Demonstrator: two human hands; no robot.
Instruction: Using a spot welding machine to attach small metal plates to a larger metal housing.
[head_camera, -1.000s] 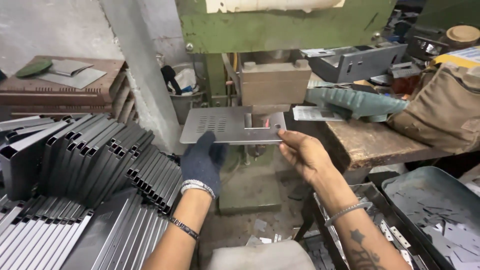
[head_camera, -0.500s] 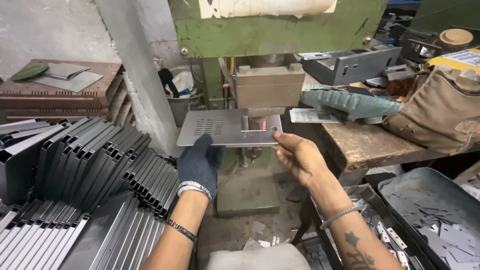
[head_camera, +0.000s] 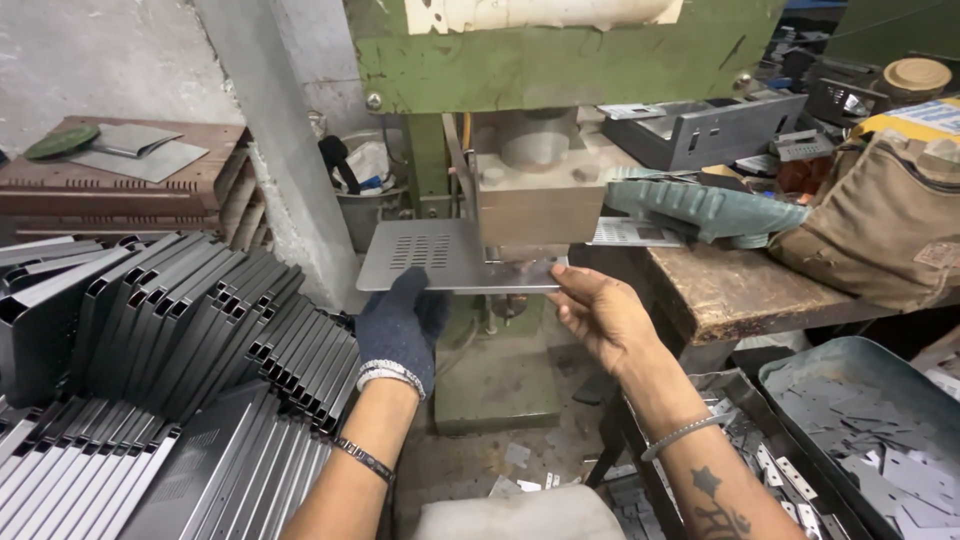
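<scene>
Holding one slotted sheet (head_camera: 430, 255), left hand (head_camera: 400, 325), right hand (head_camera: 598, 315)

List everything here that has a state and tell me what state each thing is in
Perforated metal sheet: held flat, far edge under the press block.
Press block: down over the sheet.
Left hand: gloved, gripping the sheet's near edge.
Right hand: bare, holding the sheet's right corner.
Bent metal channels: stacked, leaning in rows.
Tray: holds flat metal offcuts.
Canvas bag: slumped on the bench.

Grey slotted sheet (head_camera: 440, 258); dark blue glove (head_camera: 398, 325); green press (head_camera: 560, 55); tan bag (head_camera: 880, 225).
</scene>
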